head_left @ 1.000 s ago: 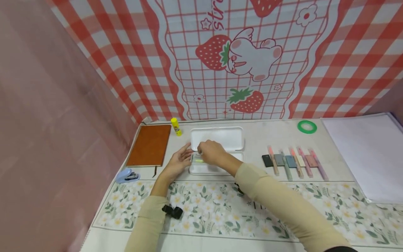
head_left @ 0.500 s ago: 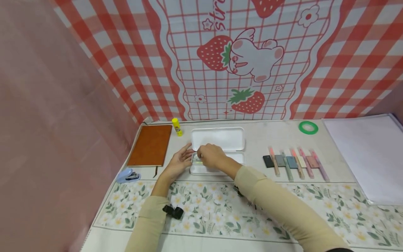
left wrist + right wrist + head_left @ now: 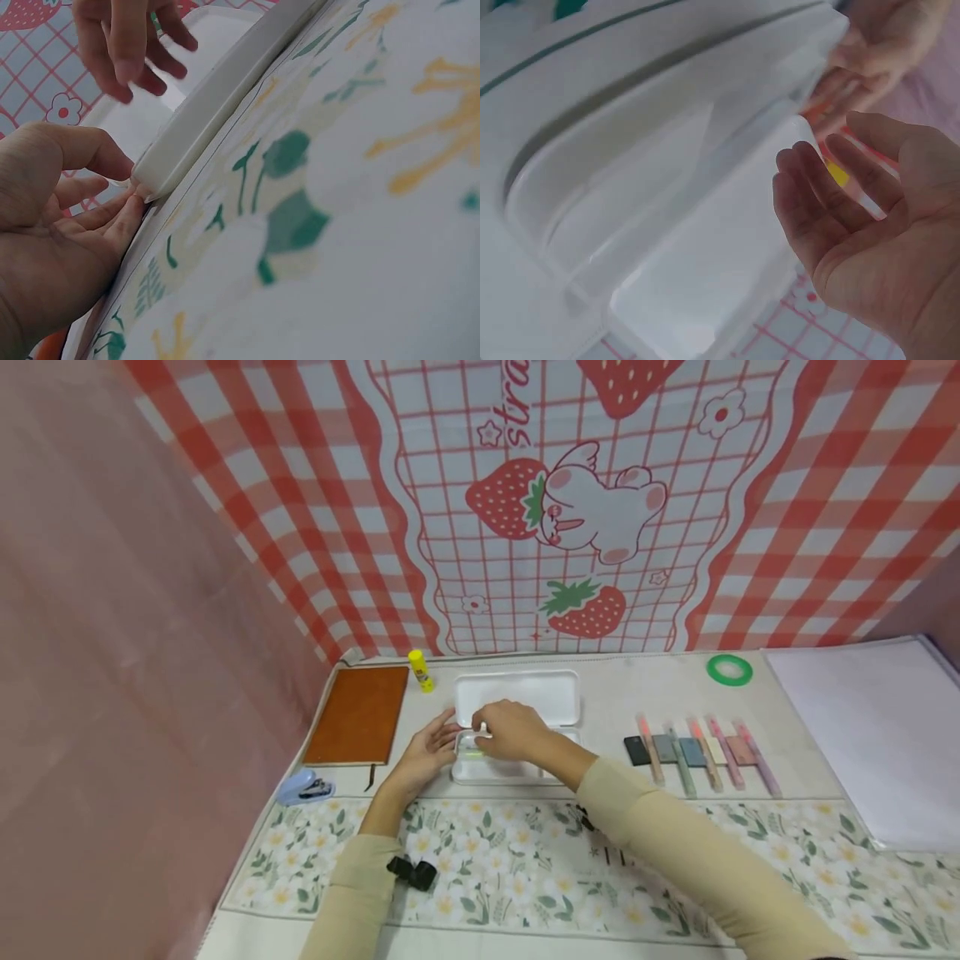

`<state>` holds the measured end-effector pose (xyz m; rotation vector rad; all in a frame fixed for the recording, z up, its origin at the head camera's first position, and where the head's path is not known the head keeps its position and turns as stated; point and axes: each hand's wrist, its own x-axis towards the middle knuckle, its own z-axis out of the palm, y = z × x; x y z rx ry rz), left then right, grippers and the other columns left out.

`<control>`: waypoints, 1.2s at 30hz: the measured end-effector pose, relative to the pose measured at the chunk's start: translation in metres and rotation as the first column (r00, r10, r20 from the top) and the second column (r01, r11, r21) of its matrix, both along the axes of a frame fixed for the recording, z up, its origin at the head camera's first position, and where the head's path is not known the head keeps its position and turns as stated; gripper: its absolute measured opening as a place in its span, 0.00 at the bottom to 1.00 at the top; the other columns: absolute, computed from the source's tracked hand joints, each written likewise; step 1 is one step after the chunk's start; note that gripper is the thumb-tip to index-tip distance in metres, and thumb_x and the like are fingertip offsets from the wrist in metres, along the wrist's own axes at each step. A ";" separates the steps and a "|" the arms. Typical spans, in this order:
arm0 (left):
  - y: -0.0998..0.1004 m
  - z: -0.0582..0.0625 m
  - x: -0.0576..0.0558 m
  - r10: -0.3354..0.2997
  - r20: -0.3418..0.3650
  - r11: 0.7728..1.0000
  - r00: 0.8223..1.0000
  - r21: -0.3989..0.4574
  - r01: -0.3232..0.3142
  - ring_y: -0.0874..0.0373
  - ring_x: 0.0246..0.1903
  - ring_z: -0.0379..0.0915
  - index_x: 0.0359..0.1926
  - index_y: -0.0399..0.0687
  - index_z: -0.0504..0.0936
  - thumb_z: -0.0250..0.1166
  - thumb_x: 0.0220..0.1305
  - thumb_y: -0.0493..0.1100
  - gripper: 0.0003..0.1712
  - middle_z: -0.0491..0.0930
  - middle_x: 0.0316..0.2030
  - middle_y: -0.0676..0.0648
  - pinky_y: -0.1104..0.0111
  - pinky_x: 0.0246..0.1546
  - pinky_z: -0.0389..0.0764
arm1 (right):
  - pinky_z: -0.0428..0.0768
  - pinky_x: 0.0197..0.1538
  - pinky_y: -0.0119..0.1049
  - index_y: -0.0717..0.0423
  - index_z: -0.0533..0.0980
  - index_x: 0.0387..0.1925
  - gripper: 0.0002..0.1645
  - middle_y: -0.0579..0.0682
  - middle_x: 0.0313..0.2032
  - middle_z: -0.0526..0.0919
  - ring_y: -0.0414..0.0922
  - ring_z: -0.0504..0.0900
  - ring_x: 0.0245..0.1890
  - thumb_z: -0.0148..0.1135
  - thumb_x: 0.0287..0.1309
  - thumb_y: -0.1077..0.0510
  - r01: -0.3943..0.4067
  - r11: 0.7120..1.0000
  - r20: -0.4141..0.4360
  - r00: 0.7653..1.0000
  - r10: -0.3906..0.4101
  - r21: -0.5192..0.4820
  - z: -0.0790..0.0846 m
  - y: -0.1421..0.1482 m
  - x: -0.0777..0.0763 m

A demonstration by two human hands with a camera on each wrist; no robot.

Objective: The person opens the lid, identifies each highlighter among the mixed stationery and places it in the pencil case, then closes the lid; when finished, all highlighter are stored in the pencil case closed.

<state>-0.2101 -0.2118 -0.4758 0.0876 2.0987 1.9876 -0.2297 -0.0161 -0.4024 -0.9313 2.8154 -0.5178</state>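
A white pencil case (image 3: 517, 693) lies unfolded on the table, its lid leaning back. My left hand (image 3: 425, 758) holds the case's left end; in the left wrist view its digits (image 3: 112, 161) meet at the corner of the case (image 3: 176, 142). Over the left half of the tray hovers my right hand (image 3: 513, 731). The right wrist view shows that hand (image 3: 877, 225) with loosely bent, spread fingers and nothing between them. A small lime-yellow item (image 3: 474, 754) lies in the tray below it, too small to identify. My right hand hides part of the case.
On the left are a brown notebook (image 3: 358, 714), a blue stapler (image 3: 306, 787) and a yellow glue stick (image 3: 421, 671). Several pens (image 3: 682, 758) lie across small coloured blocks (image 3: 636, 750) on the right. Green tape (image 3: 729, 670) and a white sheet (image 3: 862, 735) lie beyond.
My right hand's thumb and index finger have parted, and the hand has shifted slightly right. The left hand stays at the case's end. The head view has tilted slightly up.
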 end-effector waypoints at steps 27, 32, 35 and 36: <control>0.002 0.001 0.005 0.006 -0.014 1.000 1.000 -0.012 -0.006 0.50 0.65 0.60 0.72 0.50 0.53 0.51 0.50 0.20 0.48 0.64 0.61 0.40 0.64 0.68 0.62 | 0.71 0.20 0.36 0.60 0.79 0.41 0.16 0.51 0.27 0.80 0.44 0.73 0.21 0.61 0.54 0.53 0.372 0.928 0.000 0.928 -0.372 0.039 -0.020 0.206 0.000; 0.003 0.002 0.005 0.016 -0.015 1.000 1.000 -0.014 -0.017 0.51 0.64 0.61 0.72 0.51 0.54 0.51 0.50 0.20 0.48 0.65 0.61 0.41 0.64 0.67 0.63 | 0.65 0.17 0.35 0.56 0.76 0.22 0.10 0.49 0.18 0.74 0.45 0.69 0.17 0.58 0.53 0.55 0.401 0.915 0.009 0.916 -0.402 0.047 -0.023 0.209 -0.003; 0.003 0.002 0.005 0.016 -0.015 1.000 1.000 -0.004 -0.016 0.51 0.64 0.61 0.72 0.51 0.54 0.51 0.50 0.20 0.48 0.65 0.61 0.41 0.64 0.67 0.63 | 0.66 0.18 0.36 0.56 0.75 0.20 0.11 0.50 0.18 0.74 0.47 0.70 0.18 0.59 0.52 0.55 0.430 0.899 0.020 0.901 -0.433 0.089 -0.021 0.204 -0.005; 0.003 0.002 0.004 0.013 -0.017 1.000 1.000 -0.003 -0.013 0.51 0.64 0.61 0.72 0.51 0.54 0.51 0.50 0.20 0.48 0.65 0.61 0.41 0.64 0.67 0.63 | 0.68 0.19 0.37 0.56 0.75 0.20 0.10 0.50 0.19 0.75 0.47 0.71 0.19 0.59 0.51 0.55 0.440 0.892 0.022 0.896 -0.444 0.102 -0.021 0.203 -0.006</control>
